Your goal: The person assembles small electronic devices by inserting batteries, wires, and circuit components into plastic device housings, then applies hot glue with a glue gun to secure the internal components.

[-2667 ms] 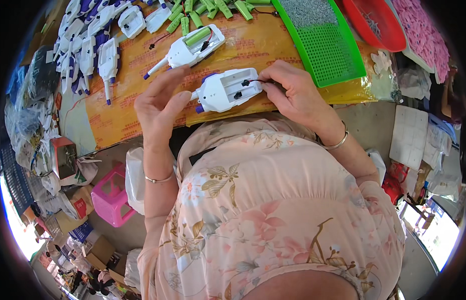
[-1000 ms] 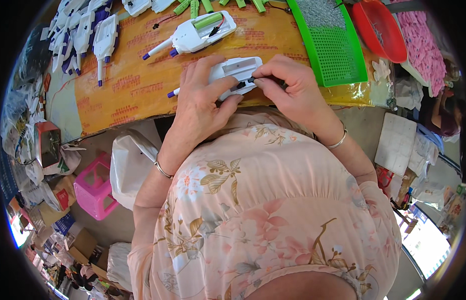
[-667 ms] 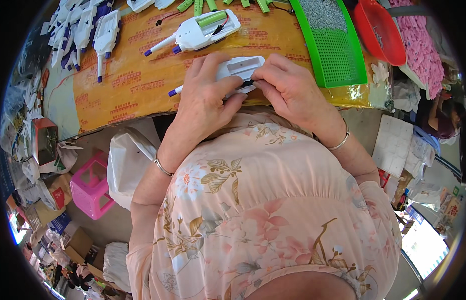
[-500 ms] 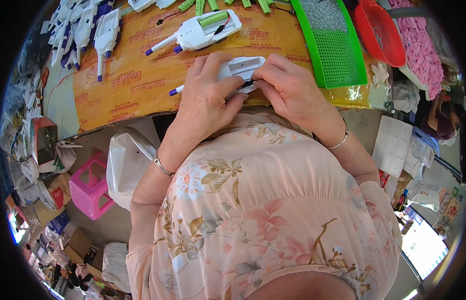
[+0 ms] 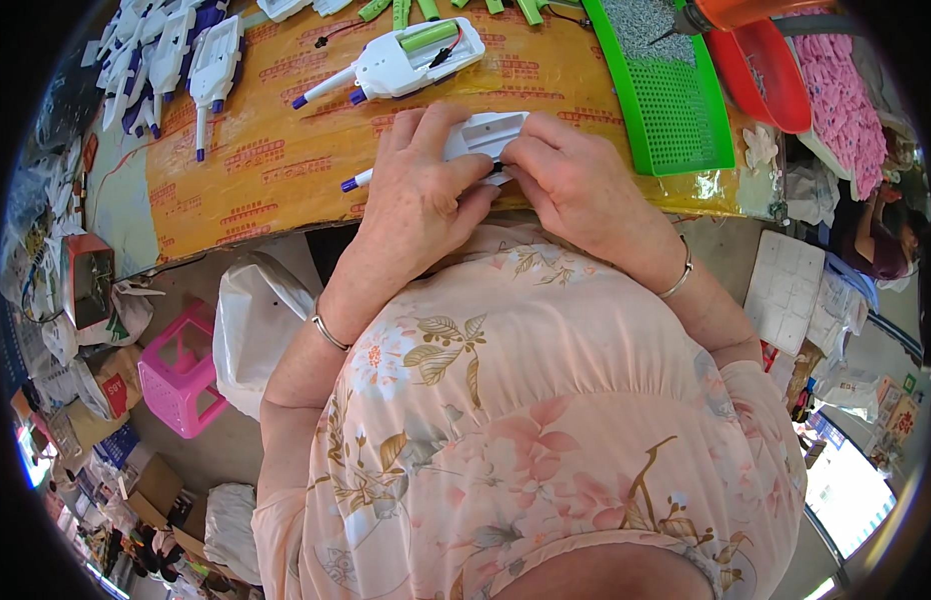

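Observation:
A white plastic housing (image 5: 483, 134) with a recessed compartment and a purple-tipped stem lies near the table's front edge, under both hands. My left hand (image 5: 418, 175) is closed over its stem side, thumb and forefinger pinching near the lower edge. From the other side, my right hand (image 5: 576, 170) pinches a small black part (image 5: 498, 168) against that same edge; the fingertips mostly hide it. Just beyond my hands rests a similar housing (image 5: 391, 68), in which a green battery (image 5: 429, 38) with red and black wires sits.
More white housings (image 5: 214, 65) with purple parts are piled at the far left. Green batteries (image 5: 402, 12) lie along the far edge. At right stand a green perforated tray (image 5: 683, 140) of small metal pieces and a red bowl (image 5: 776, 95). An orange tool with a thin tip (image 5: 721, 14) hangs above them.
The orange tool has come into view at the top right, over the tray and bowl. My hands have shifted very slightly, still pinching at the housing's lower edge.

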{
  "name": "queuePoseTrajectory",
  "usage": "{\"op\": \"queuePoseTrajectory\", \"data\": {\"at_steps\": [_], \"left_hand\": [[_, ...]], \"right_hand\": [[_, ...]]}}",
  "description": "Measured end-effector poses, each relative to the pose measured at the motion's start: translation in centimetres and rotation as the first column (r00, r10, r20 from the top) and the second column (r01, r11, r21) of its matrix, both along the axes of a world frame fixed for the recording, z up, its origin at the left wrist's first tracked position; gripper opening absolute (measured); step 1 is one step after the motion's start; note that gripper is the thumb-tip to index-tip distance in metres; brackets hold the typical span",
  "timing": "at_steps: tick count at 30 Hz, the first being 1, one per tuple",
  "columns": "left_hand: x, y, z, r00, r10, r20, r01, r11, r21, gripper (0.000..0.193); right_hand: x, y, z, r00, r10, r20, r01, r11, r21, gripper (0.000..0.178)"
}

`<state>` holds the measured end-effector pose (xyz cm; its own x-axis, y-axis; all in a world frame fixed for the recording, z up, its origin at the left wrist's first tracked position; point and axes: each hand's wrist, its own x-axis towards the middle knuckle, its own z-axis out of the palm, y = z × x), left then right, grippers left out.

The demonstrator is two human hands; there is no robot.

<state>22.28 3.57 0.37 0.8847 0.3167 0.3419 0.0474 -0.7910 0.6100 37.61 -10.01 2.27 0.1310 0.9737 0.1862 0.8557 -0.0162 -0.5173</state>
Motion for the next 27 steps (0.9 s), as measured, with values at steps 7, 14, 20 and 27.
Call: {"op": "queuePoseTrajectory", "data": {"at_steps": [7, 14, 20, 27], "left_hand": [[0.1, 0.1, -0.5, 1.000, -0.012, 0.024, 0.011, 0.999, 0.037, 0.016], [0.1, 0.1, -0.6, 1.000, -0.006, 0.021, 0.006, 0.999, 0.045, 0.016], [-0.2, 0.8, -0.3, 0.999, -0.037, -0.006, 0.037, 0.997, -0.062, 0.017], [-0.4, 1.4, 0.4, 0.996, -0.064, -0.055, 0.060, 0.996, -0.064, 0.018]], "right_hand": [[-0.3, 0.4, -0.6, 0.997, 0.078, -0.007, -0.077, 0.993, 0.088, 0.009], [-0.4, 0.4, -1.0, 0.997, 0.079, 0.017, -0.081, 0.991, 0.108, 0.005], [0.1, -0.5, -0.4, 0.991, -0.005, -0.133, 0.036, 0.972, 0.234, 0.027], [1.5, -2.9, -0.9, 0.989, -0.124, -0.084, 0.128, 0.991, 0.043, 0.027]]}}
